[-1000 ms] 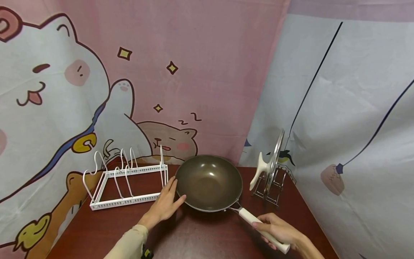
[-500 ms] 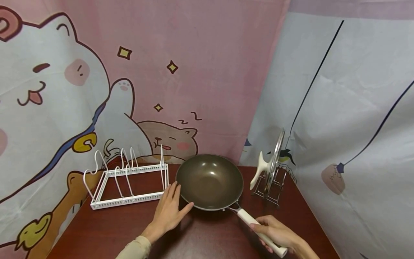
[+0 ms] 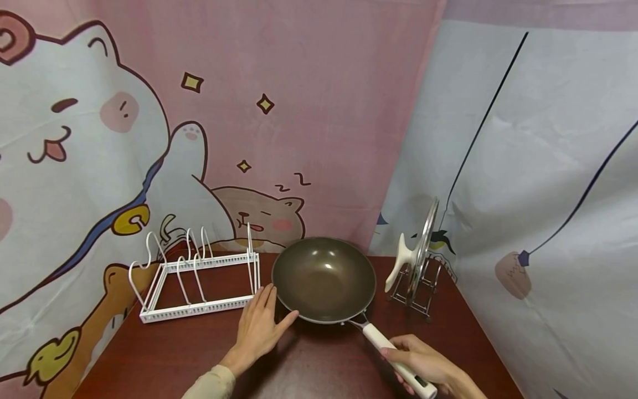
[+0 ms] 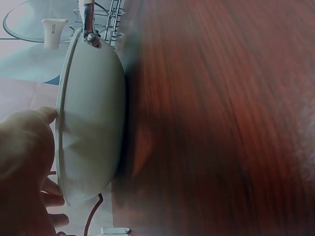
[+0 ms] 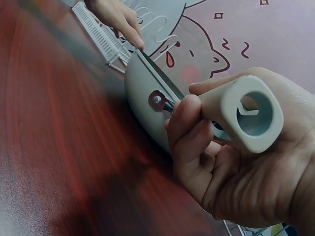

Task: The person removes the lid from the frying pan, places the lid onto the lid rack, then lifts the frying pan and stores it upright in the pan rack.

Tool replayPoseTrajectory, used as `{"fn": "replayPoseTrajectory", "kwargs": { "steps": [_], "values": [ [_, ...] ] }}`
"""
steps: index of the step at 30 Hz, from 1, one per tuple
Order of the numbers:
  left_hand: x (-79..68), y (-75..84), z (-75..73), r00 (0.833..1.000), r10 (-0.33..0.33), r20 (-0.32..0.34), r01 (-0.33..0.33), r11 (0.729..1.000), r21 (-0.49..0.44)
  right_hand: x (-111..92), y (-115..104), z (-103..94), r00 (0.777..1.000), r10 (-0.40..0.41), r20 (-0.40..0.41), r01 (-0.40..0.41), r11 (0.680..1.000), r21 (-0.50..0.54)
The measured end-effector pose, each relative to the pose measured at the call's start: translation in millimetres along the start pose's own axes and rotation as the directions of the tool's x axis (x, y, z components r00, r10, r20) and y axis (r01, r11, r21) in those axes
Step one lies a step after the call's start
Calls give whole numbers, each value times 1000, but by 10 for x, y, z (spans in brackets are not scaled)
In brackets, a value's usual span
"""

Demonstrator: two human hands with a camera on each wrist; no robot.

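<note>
A dark-lined wok (image 3: 324, 280) with a pale outside (image 4: 93, 118) sits upright on the table, its white handle (image 3: 377, 339) slanting toward the lower right. My right hand (image 3: 423, 360) grips that handle, fingers curled round it from beneath, as the right wrist view shows; the hollow handle end (image 5: 253, 113) sticks out of the grip. With fingers spread and fairly straight, my left hand (image 3: 259, 327) is at the wok's left side. Its thumb (image 4: 47, 114) meets the rim in the left wrist view, and the other fingertips lie along the wok's edge.
Left of the wok stands a white wire rack (image 3: 199, 305) with upright loops, close to the left fingertips. On the right, a small metal stand (image 3: 423, 302) holds a glass lid (image 3: 423, 249) upright, its white knob facing the wok. A cartoon-printed cloth (image 3: 339, 111) hangs behind the reddish-brown table (image 3: 319, 366).
The handle and my right hand have swung slightly left, turning the wok a little. My left hand has slid toward me and to the right along the rim.
</note>
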State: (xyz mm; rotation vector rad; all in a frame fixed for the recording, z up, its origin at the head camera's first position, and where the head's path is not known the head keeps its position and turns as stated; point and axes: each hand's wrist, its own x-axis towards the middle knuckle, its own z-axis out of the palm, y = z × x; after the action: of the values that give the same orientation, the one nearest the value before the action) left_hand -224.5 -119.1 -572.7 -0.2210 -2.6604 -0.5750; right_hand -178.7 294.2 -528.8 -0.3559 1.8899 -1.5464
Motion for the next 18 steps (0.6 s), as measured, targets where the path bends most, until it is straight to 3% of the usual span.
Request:
{"fn": "replayPoseTrajectory", "kwargs": {
  "steps": [18],
  "values": [
    [153,-59,10,999,8,47,-8,1000,3,61,26,178,999,-18,28,16,997,77]
  ]
}}
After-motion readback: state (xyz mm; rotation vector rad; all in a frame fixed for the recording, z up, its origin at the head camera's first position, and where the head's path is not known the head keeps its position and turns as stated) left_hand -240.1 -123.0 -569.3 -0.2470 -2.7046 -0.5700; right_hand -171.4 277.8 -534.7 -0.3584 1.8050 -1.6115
